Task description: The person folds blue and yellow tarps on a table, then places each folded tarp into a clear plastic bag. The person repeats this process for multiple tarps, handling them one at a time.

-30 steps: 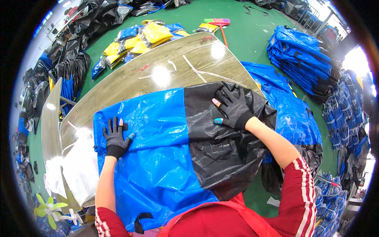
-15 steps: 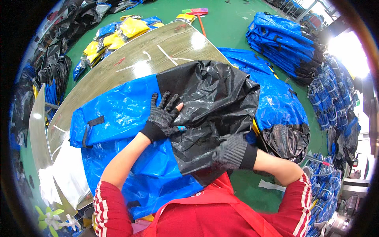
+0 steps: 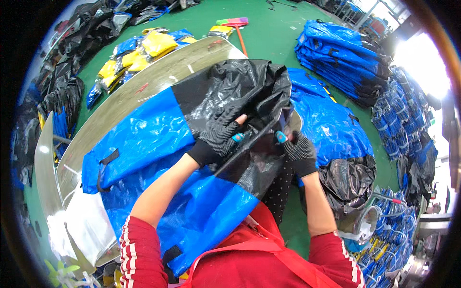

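A large blue and black bag (image 3: 149,129) of shiny woven plastic lies across the table and hangs over its near edge. My left hand (image 3: 221,135), in a dark dotted glove with thumb and one fingertip bare, rests flat on the bag's black part, fingers stretched out. At the right edge of the black part, my right hand (image 3: 300,151), gloved alike, has its fingers curled and thumb up against the plastic, gripping the edge. A fold runs between the two hands. The right fingertips are partly hidden. Blue shows on both thumbs.
The bag covers much of the wood-patterned table (image 3: 158,77). Another blue and black bag (image 3: 331,129) lies to the right. Beyond stand stacked blue bags (image 3: 331,53), yellow and blue packets (image 3: 153,45) and a broom (image 3: 240,33) on the green floor. White sheeting (image 3: 89,221) hangs at left.
My left hand has slid right and its fingers have drawn closer together. My right hand has turned upward and taken the bag's edge. The black end has shifted left.
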A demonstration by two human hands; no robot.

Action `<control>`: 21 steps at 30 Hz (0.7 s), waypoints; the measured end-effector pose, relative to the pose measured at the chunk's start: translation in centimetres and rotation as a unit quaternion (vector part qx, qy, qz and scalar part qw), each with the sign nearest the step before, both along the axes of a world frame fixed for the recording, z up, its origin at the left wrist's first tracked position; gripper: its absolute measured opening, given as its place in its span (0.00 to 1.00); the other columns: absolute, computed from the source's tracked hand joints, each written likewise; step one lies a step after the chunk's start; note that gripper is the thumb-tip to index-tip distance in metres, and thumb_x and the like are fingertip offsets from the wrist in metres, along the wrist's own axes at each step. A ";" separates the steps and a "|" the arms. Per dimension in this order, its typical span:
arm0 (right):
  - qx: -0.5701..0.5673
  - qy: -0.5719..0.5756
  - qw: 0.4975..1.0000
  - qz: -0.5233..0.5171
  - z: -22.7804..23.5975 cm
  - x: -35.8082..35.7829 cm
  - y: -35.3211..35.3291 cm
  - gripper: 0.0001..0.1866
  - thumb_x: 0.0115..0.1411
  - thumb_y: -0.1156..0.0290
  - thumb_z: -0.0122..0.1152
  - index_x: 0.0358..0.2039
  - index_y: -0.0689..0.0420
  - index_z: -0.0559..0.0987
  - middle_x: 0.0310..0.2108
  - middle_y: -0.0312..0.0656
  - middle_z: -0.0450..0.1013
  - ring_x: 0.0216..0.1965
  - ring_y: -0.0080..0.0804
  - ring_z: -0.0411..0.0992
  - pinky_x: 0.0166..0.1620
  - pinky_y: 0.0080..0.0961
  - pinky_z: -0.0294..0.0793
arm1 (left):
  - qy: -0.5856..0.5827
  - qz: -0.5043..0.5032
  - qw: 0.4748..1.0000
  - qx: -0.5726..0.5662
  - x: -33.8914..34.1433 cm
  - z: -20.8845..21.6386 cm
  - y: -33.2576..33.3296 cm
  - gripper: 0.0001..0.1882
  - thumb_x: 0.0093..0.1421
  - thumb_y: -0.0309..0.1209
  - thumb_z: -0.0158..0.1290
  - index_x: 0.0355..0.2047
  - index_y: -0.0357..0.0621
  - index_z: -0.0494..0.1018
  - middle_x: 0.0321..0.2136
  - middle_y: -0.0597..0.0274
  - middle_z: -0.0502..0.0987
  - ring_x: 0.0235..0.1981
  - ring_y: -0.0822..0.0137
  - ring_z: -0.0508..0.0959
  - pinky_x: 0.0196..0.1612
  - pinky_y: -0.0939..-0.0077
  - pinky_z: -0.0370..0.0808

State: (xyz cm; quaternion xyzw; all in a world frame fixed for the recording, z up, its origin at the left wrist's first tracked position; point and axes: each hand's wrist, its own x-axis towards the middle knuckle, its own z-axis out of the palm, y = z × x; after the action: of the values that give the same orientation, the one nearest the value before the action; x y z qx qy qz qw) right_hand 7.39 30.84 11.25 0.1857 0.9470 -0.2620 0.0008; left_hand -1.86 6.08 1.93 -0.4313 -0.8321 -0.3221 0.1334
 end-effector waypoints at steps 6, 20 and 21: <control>-0.155 0.056 0.978 0.127 -5.2 -0.3 -0.5 0.17 0.54 0.59 0.64 0.29 0.62 0.77 0.26 0.52 0.76 0.30 0.47 0.76 0.35 0.36 0.72 | 0.200 0.056 0.978 -0.023 -1.8 -6.1 6.5 0.36 0.58 0.46 0.46 0.65 0.46 0.57 0.69 0.56 0.47 0.68 0.45 0.46 0.64 0.33 0.41; 0.000 0.250 0.907 0.340 7.1 2.3 3.3 0.35 0.44 0.60 0.74 0.54 0.51 0.71 0.51 0.48 0.68 0.52 0.45 0.66 0.56 0.43 0.62 | 0.124 0.009 0.974 -0.188 0.2 -1.3 4.5 0.23 0.60 0.42 0.44 0.57 0.71 0.66 0.62 0.46 0.59 0.66 0.39 0.50 0.64 0.32 0.41; 0.077 0.215 0.861 0.454 7.9 2.0 3.3 0.40 0.39 0.61 0.75 0.56 0.46 0.71 0.56 0.49 0.66 0.60 0.52 0.61 0.64 0.51 0.53 | 0.115 0.006 0.978 -0.175 0.2 -1.3 4.5 0.23 0.61 0.42 0.44 0.58 0.71 0.66 0.62 0.46 0.60 0.66 0.39 0.50 0.64 0.32 0.41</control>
State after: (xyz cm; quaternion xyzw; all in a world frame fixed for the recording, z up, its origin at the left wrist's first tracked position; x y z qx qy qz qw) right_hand 9.36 34.10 19.17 -0.3260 0.9203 -0.1925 -0.0986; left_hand -1.68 10.60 0.61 -0.4772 -0.8572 -0.1186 0.1529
